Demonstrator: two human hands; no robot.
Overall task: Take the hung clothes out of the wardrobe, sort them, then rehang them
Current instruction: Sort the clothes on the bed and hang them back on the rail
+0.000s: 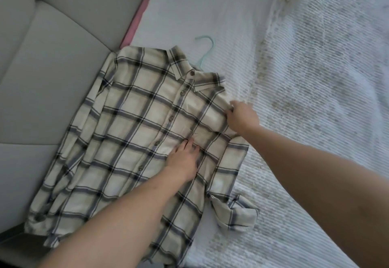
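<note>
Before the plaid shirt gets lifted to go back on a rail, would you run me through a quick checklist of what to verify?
1. Plaid shirt lies flat, front up, on the bed cover: ok.
2. Front buttoned: ok where visible.
3. Mint hanger hook sticks out at the collar: ok; whether its arms sit inside the shoulders: cannot tell.
4. Left hand presses flat on the chest: ok.
5. Right hand pinches the shoulder seam: ok.
6. Sleeve near the right arm lies straight: not ok, it is folded and bunched.
</note>
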